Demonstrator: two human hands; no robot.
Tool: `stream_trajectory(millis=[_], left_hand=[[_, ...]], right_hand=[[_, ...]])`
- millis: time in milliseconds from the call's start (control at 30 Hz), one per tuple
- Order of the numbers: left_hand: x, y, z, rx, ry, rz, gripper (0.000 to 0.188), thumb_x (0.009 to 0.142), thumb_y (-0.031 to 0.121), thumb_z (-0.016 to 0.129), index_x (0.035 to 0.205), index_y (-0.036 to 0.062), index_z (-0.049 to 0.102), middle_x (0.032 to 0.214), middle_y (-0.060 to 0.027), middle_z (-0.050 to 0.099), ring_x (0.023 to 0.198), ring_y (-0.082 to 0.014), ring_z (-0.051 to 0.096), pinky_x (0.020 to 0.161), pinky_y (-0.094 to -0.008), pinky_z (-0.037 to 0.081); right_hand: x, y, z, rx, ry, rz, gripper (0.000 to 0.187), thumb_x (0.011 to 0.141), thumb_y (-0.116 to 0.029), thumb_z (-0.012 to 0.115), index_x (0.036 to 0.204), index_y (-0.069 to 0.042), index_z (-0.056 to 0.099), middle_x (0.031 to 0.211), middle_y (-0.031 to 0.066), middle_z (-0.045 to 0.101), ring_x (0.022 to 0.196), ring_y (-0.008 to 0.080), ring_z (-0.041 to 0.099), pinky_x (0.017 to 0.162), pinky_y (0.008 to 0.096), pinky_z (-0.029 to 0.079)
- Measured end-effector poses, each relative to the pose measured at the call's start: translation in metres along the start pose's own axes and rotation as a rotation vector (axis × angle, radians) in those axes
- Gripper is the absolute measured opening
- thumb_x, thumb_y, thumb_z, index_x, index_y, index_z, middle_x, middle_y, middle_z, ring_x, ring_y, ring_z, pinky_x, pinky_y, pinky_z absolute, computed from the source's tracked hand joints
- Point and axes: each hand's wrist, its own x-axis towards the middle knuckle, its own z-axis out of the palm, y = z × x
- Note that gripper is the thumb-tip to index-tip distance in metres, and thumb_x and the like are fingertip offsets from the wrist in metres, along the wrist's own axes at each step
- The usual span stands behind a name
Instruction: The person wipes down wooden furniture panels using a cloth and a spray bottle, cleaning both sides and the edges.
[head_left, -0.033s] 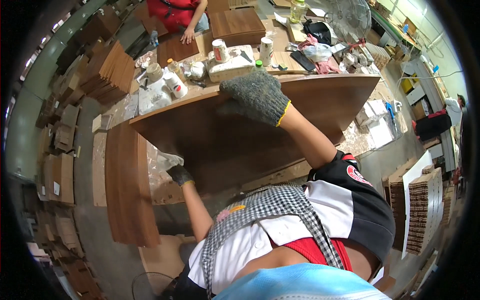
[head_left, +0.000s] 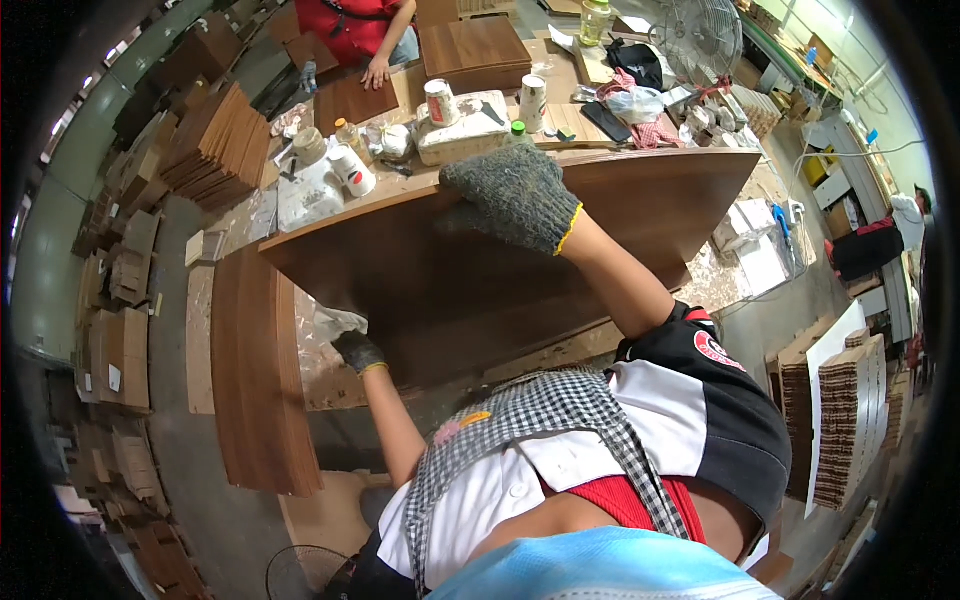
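Note:
A large dark brown wood-grain panel (head_left: 610, 220) stands tilted on its long edge on the worktable. My right hand (head_left: 515, 195), in a grey knitted glove with a yellow cuff, is closed over its upper edge near the middle. Lower down, my left hand (head_left: 358, 352), also in a dark glove, is beside the panel's left end. It is closed on a white crumpled cloth (head_left: 335, 322); its fingers are partly hidden. To the left of the cloth lies a stack of long brown boards (head_left: 258, 370).
Behind the panel are paper cups (head_left: 440, 103), a white block-like packet (head_left: 462, 130), a phone (head_left: 605, 122) and a fan (head_left: 700, 40). Across the table, a person in red rests a hand (head_left: 376, 72) on a board. Stacked boards (head_left: 215, 145) stand left, cardboard sheets (head_left: 850, 420) right.

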Motion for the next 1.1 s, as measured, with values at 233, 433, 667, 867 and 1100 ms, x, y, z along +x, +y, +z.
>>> stream_trajectory(millis=[233, 433, 667, 867, 1100], left_hand=[[0.069, 0.082, 0.037, -0.011, 0.081, 0.24, 0.046, 0.105, 0.036, 0.047, 0.129, 0.0005, 0.066, 0.119, -0.0119, 0.071, 0.101, -0.0245, 0.067, 0.087, -0.0383, 0.053], [0.03, 0.041, 0.036, 0.003, 0.031, 0.124, 0.052, 0.105, 0.043, 0.048, 0.129, 0.0013, 0.067, 0.118, -0.0123, 0.071, 0.1, -0.0247, 0.067, 0.086, -0.0389, 0.053], [0.006, 0.007, 0.008, 0.087, 0.0, -0.086, 0.059, 0.104, 0.052, 0.048, 0.129, 0.0023, 0.067, 0.117, -0.0127, 0.072, 0.097, -0.0249, 0.067, 0.084, -0.0396, 0.052], [0.072, 0.112, 0.049, 0.084, 0.149, 0.393, 0.057, 0.103, 0.051, 0.054, 0.118, -0.0021, 0.07, 0.112, -0.0126, 0.073, 0.089, -0.0246, 0.066, 0.077, -0.0389, 0.052], [0.06, 0.161, 0.04, 0.315, -0.064, 0.512, 0.049, 0.103, 0.042, 0.061, 0.113, -0.0052, 0.071, 0.096, -0.017, 0.075, 0.083, -0.0268, 0.069, 0.077, -0.0407, 0.053]], right_hand=[[-0.007, 0.003, 0.013, 0.068, 0.068, -0.06, 0.032, 0.08, -0.04, 0.078, 0.097, -0.016, 0.066, 0.084, 0.0111, 0.07, 0.081, 0.0353, 0.07, 0.068, 0.0507, 0.052], [-0.001, 0.013, 0.017, 0.087, 0.06, -0.057, 0.031, 0.08, -0.038, 0.078, 0.095, -0.014, 0.065, 0.084, 0.0109, 0.068, 0.082, 0.0353, 0.069, 0.069, 0.0502, 0.051], [-0.007, -0.001, 0.005, 0.053, 0.09, -0.037, 0.028, 0.081, -0.036, 0.077, 0.092, -0.013, 0.065, 0.083, 0.0113, 0.068, 0.081, 0.0355, 0.069, 0.068, 0.0508, 0.051], [-0.005, -0.008, -0.001, 0.074, 0.023, 0.002, 0.026, 0.082, -0.034, 0.075, 0.093, -0.012, 0.066, 0.085, 0.0114, 0.069, 0.082, 0.0351, 0.07, 0.069, 0.0509, 0.052], [-0.008, -0.005, 0.001, 0.084, 0.067, -0.021, 0.02, 0.082, -0.03, 0.073, 0.09, -0.013, 0.067, 0.083, 0.0125, 0.069, 0.081, 0.0362, 0.069, 0.069, 0.0507, 0.052]])
